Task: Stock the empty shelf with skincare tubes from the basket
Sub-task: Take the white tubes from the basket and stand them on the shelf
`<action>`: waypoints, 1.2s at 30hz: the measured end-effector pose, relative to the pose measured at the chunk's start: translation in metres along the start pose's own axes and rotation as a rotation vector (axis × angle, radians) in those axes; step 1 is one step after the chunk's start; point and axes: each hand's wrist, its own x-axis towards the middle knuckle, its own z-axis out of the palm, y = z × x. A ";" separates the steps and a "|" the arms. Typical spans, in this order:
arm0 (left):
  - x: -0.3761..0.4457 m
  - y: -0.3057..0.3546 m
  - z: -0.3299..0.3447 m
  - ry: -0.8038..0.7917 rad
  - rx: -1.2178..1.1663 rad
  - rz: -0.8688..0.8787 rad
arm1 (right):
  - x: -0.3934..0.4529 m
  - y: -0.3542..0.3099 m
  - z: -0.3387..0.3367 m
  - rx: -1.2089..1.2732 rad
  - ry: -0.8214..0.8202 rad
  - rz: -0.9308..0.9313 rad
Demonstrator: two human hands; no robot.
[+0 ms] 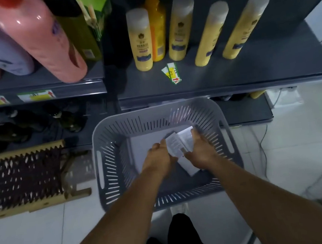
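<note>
Both hands are down inside the grey basket [104, 134]: the left hand [158, 155] pinches one white tube [172, 143], the right hand [200, 149] clasps another tube [186, 137], blurred, touching between them.

One grey basket [105, 142] sits at centre with two hands inside it, left [158, 157] and right [201, 149], on about three white tubes [176, 144]. Four cream-yellow bottles [140, 42] and one orange pump bottle [156, 25] stand at twelve to one o'clock.
</note>
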 end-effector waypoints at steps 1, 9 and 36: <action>0.009 -0.002 0.007 -0.007 -0.011 -0.026 | 0.009 0.004 0.006 -0.035 -0.034 0.028; 0.062 -0.025 0.056 -0.166 -0.157 -0.099 | 0.068 0.027 0.045 -0.229 -0.243 0.211; 0.089 -0.079 0.072 0.067 0.217 -0.375 | 0.077 -0.019 0.086 -0.075 -0.063 0.061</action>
